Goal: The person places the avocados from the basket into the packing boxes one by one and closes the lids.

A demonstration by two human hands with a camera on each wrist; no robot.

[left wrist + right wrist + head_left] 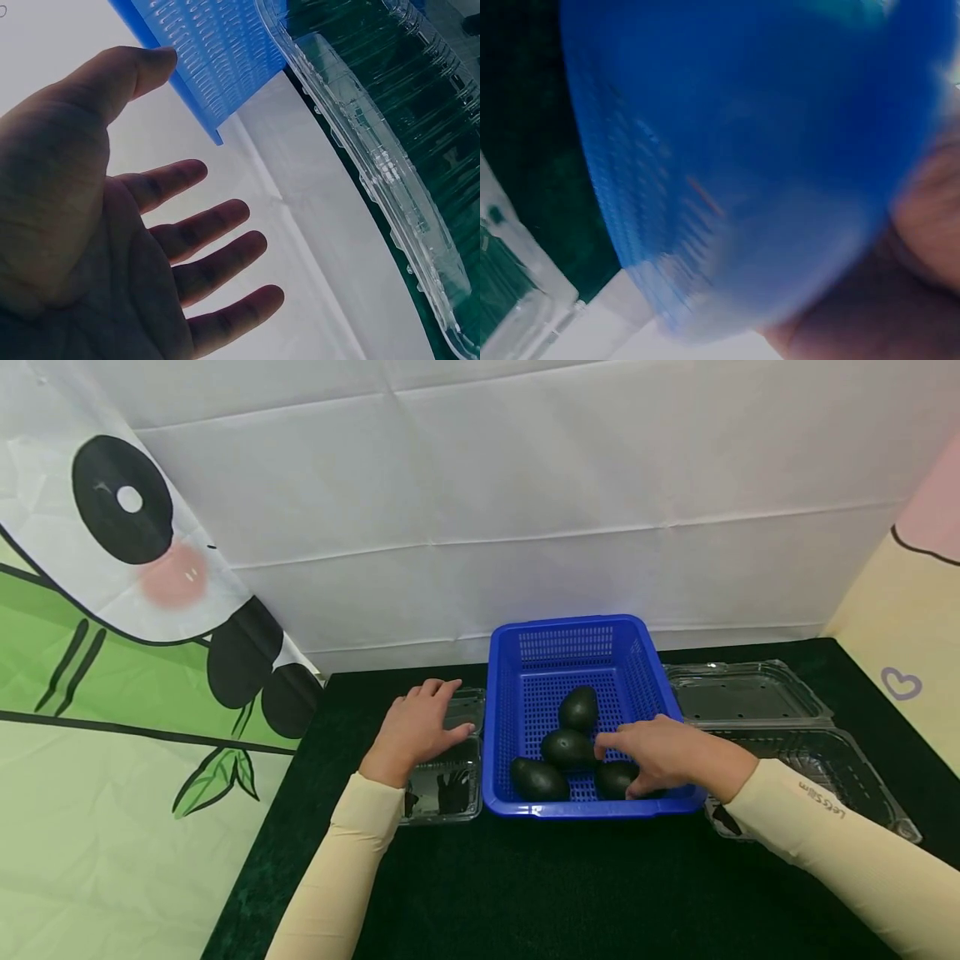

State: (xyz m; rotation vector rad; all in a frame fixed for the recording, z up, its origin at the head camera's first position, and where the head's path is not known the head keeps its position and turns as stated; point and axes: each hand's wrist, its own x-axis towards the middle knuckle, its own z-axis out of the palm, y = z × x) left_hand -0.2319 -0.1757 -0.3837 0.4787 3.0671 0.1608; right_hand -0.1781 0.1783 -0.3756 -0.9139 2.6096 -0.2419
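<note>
Four dark green, egg-shaped avocados sit in the blue plastic basket with holes point(577, 652). The right hand point(667, 758) reaches into the basket, and its grip curls around the avocado at the front right point(617, 779), as if to lift it. The left hand point(416, 727) lies flat, fingers spread, on a clear plastic box point(450, 785), likely to keep it from sliding. Past the right hand lies another open clear plastic box point(750, 693). Everything rests on a dark green desk point(562, 877), with white cloth point(525, 485) behind.
</note>
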